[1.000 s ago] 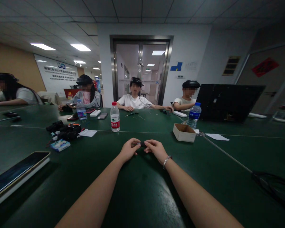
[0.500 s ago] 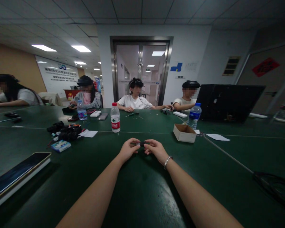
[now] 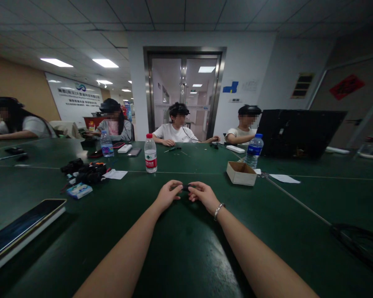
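Between my two hands, just above the green table (image 3: 186,248), is a small black piece (image 3: 185,188), too small and too far off to name. My left hand (image 3: 167,196) pinches its left end between thumb and fingers. The right hand (image 3: 205,196), with a silver bracelet (image 3: 219,211) at the wrist, grips the other end the same way. Both ends of the piece are hidden by fingertips. Beyond my hands, a red-capped water bottle (image 3: 151,154) stands to the left and an open cardboard box (image 3: 241,175) to the right.
At left lie a phone (image 3: 25,225) on a white block, a blue-white packet (image 3: 79,190) and black gear (image 3: 91,174). A blue-capped bottle (image 3: 255,151) is behind the box, near a large black monitor (image 3: 301,132). Cables (image 3: 357,244) lie at right. Several people sit across the table.
My left thumb and fingers have shifted slightly on the black piece, covering a paler bit at its left end. Both arms stay in nearly the same place.
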Demonstrator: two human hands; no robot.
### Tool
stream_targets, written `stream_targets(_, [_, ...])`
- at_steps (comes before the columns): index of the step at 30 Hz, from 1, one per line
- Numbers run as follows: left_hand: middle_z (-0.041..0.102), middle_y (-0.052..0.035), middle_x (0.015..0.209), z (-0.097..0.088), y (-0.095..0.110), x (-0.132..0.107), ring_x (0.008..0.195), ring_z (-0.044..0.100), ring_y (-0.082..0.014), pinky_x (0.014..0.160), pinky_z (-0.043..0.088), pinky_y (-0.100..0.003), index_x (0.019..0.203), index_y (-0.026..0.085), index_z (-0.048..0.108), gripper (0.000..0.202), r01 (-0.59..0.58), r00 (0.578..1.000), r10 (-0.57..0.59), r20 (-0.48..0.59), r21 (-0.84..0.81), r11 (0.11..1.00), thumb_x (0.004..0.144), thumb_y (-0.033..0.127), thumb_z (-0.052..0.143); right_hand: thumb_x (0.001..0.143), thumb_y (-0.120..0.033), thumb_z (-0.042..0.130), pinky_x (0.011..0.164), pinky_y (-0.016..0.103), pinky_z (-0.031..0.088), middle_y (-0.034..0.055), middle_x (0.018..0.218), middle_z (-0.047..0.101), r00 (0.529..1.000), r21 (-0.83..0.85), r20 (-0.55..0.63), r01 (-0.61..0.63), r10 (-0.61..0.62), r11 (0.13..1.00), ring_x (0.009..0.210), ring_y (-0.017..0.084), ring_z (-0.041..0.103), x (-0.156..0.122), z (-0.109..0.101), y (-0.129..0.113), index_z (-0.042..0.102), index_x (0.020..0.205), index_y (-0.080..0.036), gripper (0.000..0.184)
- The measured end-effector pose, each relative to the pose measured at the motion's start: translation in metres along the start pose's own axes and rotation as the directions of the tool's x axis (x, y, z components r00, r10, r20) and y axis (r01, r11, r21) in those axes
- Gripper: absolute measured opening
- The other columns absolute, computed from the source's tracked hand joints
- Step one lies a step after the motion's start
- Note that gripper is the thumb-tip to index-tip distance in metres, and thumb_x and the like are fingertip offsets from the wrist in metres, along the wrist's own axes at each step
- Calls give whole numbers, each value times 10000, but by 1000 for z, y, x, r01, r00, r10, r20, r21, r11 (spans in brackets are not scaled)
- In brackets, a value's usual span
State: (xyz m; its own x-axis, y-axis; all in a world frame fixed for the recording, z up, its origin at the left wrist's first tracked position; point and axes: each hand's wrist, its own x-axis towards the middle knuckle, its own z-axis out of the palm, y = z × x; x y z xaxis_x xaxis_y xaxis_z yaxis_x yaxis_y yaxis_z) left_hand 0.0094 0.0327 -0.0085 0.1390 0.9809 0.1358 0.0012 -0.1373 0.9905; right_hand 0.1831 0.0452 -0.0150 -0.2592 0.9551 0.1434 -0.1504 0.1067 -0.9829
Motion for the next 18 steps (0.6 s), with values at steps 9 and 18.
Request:
stream_targets(9, [607, -55, 778, 1, -2, 1, 686, 590, -125, 538, 463, -183, 888, 139, 586, 297, 25, 999, -25, 23, 2, 1000, 727, 384, 632, 646, -302, 743, 456, 197, 488, 16, 615, 613, 1000, -17, 5, 11, -11, 1000, 510, 127, 605, 0, -1, -1, 580, 938, -119, 381])
stream_targets(18, [592, -89, 925, 0, -2, 1, 793, 591, -163, 584, 497, -223, 984, 155, 568, 333, 7, 1000, -7, 17, -9, 1000, 716, 335, 651, 636, -327, 745, 463, 187, 490, 20, 616, 620, 1000, -18, 12, 23, -22, 1000, 516, 125, 608, 1, -2, 2, 564, 953, -112, 424])
